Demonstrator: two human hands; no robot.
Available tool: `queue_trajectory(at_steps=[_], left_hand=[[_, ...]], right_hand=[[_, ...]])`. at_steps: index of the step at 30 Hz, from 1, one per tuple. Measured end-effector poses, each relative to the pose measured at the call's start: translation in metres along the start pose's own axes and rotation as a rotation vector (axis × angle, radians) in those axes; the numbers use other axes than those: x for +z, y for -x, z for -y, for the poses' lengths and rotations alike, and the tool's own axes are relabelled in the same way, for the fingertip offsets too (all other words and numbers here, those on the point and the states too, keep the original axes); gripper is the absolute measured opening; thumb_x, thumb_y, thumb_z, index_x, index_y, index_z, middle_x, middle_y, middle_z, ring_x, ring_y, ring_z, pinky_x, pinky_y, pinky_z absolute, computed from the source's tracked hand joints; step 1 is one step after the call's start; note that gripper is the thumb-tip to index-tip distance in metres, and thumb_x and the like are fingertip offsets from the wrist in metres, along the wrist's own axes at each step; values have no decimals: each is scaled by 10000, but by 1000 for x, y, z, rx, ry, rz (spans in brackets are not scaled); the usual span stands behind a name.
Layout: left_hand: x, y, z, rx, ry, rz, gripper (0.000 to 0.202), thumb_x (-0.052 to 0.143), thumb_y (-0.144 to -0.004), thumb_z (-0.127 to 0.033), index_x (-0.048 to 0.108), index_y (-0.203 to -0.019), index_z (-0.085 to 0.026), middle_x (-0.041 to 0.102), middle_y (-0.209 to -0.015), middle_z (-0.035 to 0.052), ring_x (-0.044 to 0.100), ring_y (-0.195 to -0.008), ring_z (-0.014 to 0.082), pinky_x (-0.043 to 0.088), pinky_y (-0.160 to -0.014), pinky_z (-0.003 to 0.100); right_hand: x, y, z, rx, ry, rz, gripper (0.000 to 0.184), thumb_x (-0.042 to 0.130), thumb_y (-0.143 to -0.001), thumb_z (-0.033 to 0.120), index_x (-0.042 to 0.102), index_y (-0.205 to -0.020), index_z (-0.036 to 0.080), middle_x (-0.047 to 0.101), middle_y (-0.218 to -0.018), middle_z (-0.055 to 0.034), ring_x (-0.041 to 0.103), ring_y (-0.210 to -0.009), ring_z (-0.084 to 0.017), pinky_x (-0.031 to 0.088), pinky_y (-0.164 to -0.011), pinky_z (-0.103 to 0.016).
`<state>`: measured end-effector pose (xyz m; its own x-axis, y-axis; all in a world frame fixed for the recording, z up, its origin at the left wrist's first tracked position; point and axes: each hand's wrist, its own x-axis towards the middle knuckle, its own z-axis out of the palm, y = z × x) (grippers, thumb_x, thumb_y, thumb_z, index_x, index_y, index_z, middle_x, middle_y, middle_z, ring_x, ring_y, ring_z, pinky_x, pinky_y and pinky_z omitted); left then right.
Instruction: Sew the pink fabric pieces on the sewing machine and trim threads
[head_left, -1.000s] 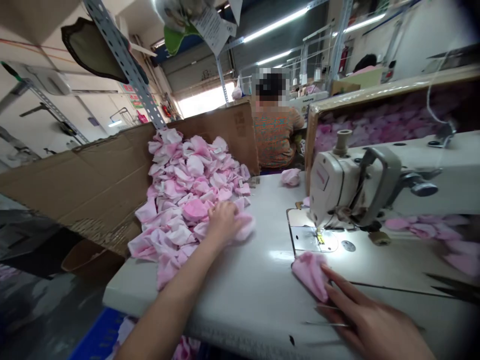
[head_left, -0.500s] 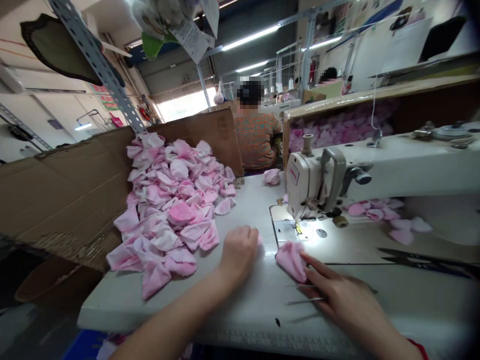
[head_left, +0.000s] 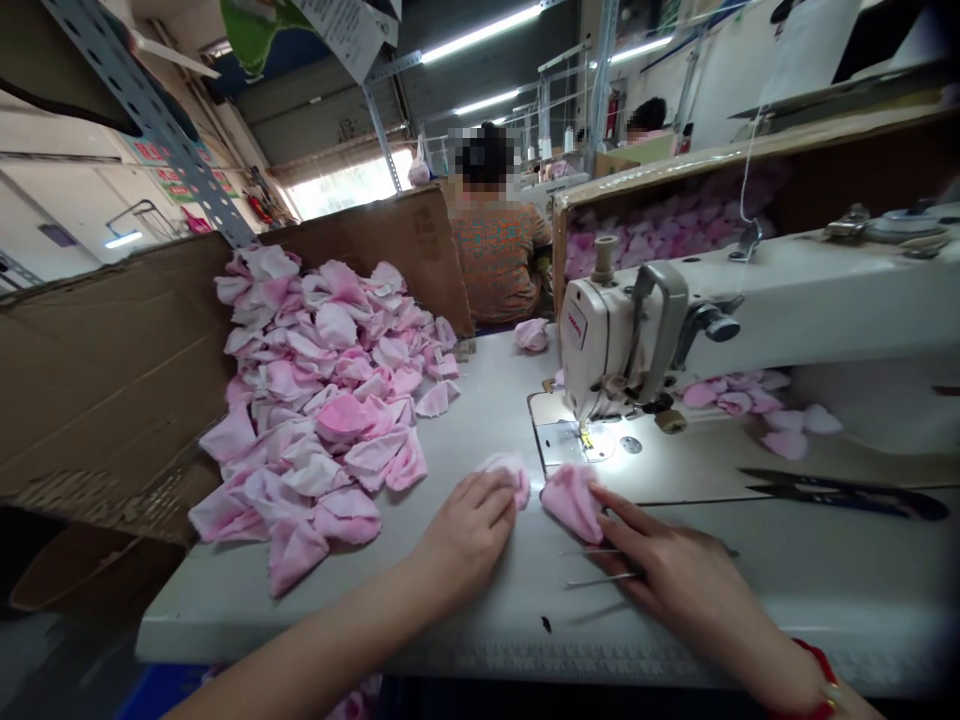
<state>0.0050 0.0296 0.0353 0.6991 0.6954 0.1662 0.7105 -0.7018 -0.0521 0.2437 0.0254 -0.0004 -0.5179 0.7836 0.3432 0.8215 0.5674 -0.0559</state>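
Note:
My left hand (head_left: 469,525) rests on the sewing table, its fingers closed over a pale pink fabric piece (head_left: 511,468) that partly shows beyond the knuckles. Just to the right lies another pink fabric piece (head_left: 570,503), folded into a pouch shape, with the fingertips of my right hand (head_left: 671,565) against its right edge. That same hand holds metal tweezers (head_left: 604,581), whose two thin prongs point left under the fingers. Behind the pieces, the sewing machine (head_left: 611,345) stands with its lit needle plate (head_left: 559,443).
A large heap of pink fabric pieces (head_left: 322,400) covers the table's left, against cardboard (head_left: 112,350). Black thread snips (head_left: 847,495) lie at right. More small pink pieces (head_left: 787,435) sit under the machine arm. A person (head_left: 495,250) sits beyond the table.
My left hand has a pink fabric piece showing at its fingers now, where before little of it was visible. The right hand keeps its place by the other piece. The view has shifted slightly.

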Motion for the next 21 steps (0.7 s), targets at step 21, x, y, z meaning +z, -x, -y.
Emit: queue_trajectory(at_steps=[21], left_hand=[[13, -8, 16, -120, 140, -168, 276, 337, -845, -94, 554, -1009, -142, 598, -947, 73, 477, -874, 193, 436, -774, 358]], right_hand=[[-2, -4, -1, -49, 54, 10, 273, 420, -798, 246, 554, -1036, 247, 458, -1257, -26, 594, -508, -133, 443, -384, -259]])
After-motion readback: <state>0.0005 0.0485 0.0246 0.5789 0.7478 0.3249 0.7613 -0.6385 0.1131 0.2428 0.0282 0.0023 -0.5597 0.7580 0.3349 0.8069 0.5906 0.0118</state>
